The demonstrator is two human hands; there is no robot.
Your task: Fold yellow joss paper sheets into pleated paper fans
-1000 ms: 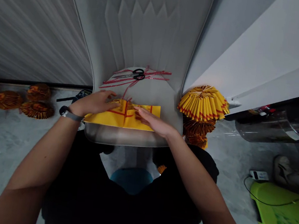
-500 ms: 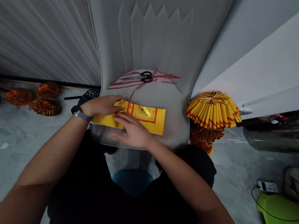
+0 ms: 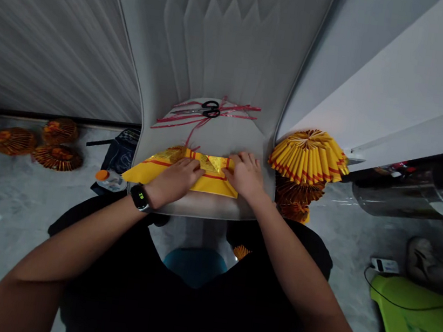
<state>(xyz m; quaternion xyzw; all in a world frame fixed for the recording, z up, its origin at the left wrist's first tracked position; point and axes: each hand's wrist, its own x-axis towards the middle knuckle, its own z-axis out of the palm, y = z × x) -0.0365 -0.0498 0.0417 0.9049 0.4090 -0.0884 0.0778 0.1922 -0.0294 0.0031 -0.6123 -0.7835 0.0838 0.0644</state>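
A yellow joss paper sheet (image 3: 216, 187) with red bands and gold foil lies across the front of the grey chair seat (image 3: 228, 140). Its far edge is partly folded over, and its left end juts out to a point. My left hand (image 3: 177, 179) is closed on the paper near the middle, fingers pressed at the fold. At the right end, my right hand (image 3: 247, 176) grips the far edge with thumb and fingers curled. Beyond the paper, black-handled scissors (image 3: 210, 109) rest over pink plastic strings (image 3: 239, 108).
A pleated yellow paper fan stack (image 3: 308, 155) stands at the seat's right. Orange pleated rosettes (image 3: 57, 157) sit on the floor at left, and an orange-capped bottle (image 3: 110, 179) is near a dark bag (image 3: 121, 150). A green stool (image 3: 417, 322) is at lower right.
My left hand has moved right and nearer along the paper. My right hand has moved from the paper's middle to its right end. The far edge is now folded up.
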